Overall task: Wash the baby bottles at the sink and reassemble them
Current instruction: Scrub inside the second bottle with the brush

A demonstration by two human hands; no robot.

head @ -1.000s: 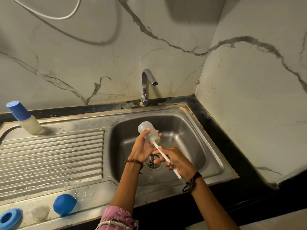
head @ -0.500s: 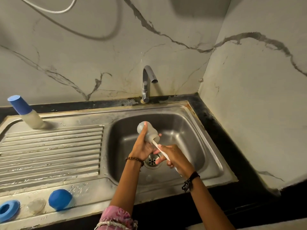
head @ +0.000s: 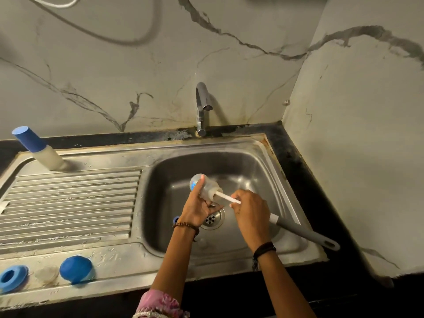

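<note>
**Bottle under the brush, over the basin**

The left hand (head: 199, 206) grips a clear baby bottle (head: 205, 187) above the steel sink (head: 257, 166), fingers wrapped round its body and the thumb laid along its side. The bottle lies tilted, base up and to the left, mouth toward the right hand (head: 250, 208). That hand is closed round the white shaft of a bottle brush (head: 305, 234); the shaft runs into the bottle's mouth, while the grey handle sticks out behind the hand over the basin's right rim. The brush head looks to be inside the bottle, though the cloudy plastic makes that hard to confirm.

The drain (head: 212, 219) sits right below the hands. The tap (head: 202, 109) stands at the back of the basin.

On the drainboard's far left corner stands a second bottle with a blue cap (head: 37, 149). Along the near edge lie a blue ring (head: 12, 277), a clear teat (head: 47, 274) just beside it, and a blue dome cap (head: 76, 269).
</note>
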